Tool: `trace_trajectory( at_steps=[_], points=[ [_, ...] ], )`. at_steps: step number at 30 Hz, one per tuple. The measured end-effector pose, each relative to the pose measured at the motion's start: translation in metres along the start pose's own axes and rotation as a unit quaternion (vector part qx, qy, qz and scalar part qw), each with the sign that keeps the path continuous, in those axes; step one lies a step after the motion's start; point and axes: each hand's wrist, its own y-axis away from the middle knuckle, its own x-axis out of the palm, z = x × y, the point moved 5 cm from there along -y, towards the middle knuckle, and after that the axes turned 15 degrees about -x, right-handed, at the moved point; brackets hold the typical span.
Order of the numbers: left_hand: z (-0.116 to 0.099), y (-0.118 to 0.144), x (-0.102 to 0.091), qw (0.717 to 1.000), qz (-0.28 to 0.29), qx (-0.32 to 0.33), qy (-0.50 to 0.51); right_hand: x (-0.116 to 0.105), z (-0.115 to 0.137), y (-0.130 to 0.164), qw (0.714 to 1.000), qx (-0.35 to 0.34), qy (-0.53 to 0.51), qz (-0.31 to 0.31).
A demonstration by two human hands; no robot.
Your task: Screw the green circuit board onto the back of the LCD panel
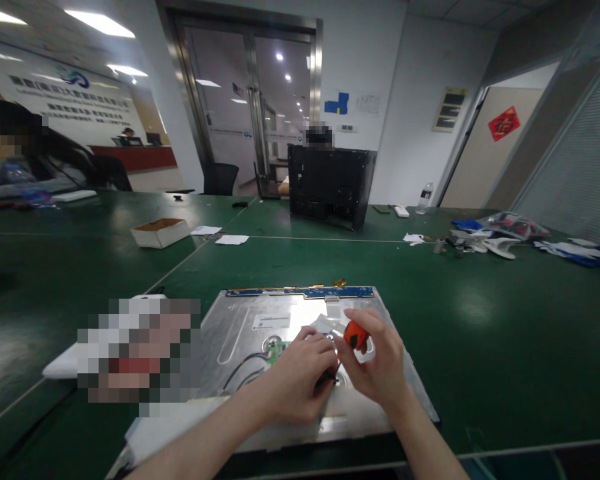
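While we lean over the green surface (480, 313), both our hands meet at the middle of the panel (260, 320), a bare metal-backed screen lying flat with a blue strip (300, 292) along its far edge. Our right hand (380, 367) is closed around a screwdriver (355, 335) with an orange handle, its tip pointing down and hidden behind our fingers. Our left hand (300, 377) is curled beside it, fingertips pressing down near a small green board (277, 348); whether it pinches a screw or only steadies the spot, we cannot tell. Dark cables (240, 370) run off to the left from that board.

We judge this to be the fastening or loosening of a screw near the board. The next move likely calls for keeping the tip seated square and the panel from sliding, with the left fingers clear of the blade.

A black case (330, 187) stands well beyond, and a white box (161, 233) sits off to the left.
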Motion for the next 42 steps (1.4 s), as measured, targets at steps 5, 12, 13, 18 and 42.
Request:
trace_trajectory(
  at_steps=[5,12,13,18,42],
  points=[
    [0.0001,0.0,0.0005,1.0,0.0,0.004,-0.002,0.0,0.0,0.0,1.0,-0.002,-0.006,0.001],
    [0.0,-0.0003,0.0001,1.0,-0.005,0.003,0.007,-0.0004,-0.0003,0.003,0.997,0.03,-0.059,0.031],
    [0.0,-0.0002,0.0004,1.0,-0.006,0.004,0.007,-0.0006,-0.0006,0.0037,0.997,0.034,-0.055,0.029],
    [0.0013,0.0001,0.0023,1.0,-0.013,0.01,0.005,0.0003,-0.0009,0.004,1.0,0.02,-0.006,0.01],
    [0.0034,-0.0001,0.004,1.0,-0.01,0.013,0.01,0.0026,-0.002,0.0044,1.0,0.0,0.02,0.019]
  ],
)
